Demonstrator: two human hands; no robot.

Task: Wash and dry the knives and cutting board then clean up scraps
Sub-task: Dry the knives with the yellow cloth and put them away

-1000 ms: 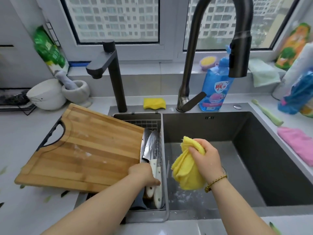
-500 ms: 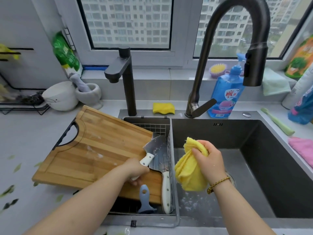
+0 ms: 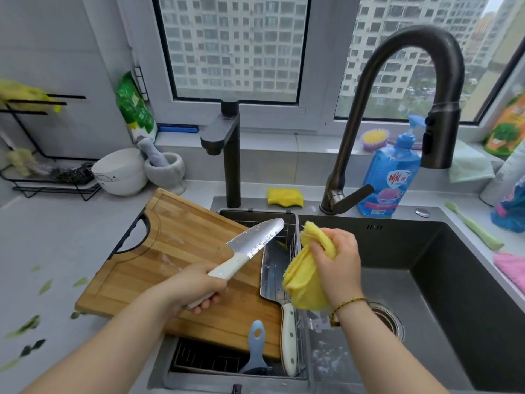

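My left hand (image 3: 199, 285) grips the white handle of a wet knife (image 3: 255, 240), lifted above the wooden cutting board (image 3: 170, 251), blade pointing up and right. My right hand (image 3: 338, 260) holds a bunched yellow cloth (image 3: 305, 277) just right of the blade, over the sink divider. A second knife, a white-handled cleaver (image 3: 274, 282), lies in the wire drain basket (image 3: 301, 322). The board rests partly on the counter and partly over the basket. Green scraps (image 3: 45, 285) are scattered on the counter at left.
A blue-handled tool (image 3: 255, 354) lies in the basket. The dark sink (image 3: 454, 280) sits at right with a tall faucet (image 3: 420, 81) above, a short tap (image 3: 227, 149), a yellow sponge (image 3: 285, 197) and blue detergent bottle (image 3: 389, 177) behind. Bowls (image 3: 119, 172) and a mortar (image 3: 164, 169) stand at left.
My left hand has lifted one knife out of the drain basket and raised it above the board. The cloth in my right hand stays close beside it. The view has shifted down and left.
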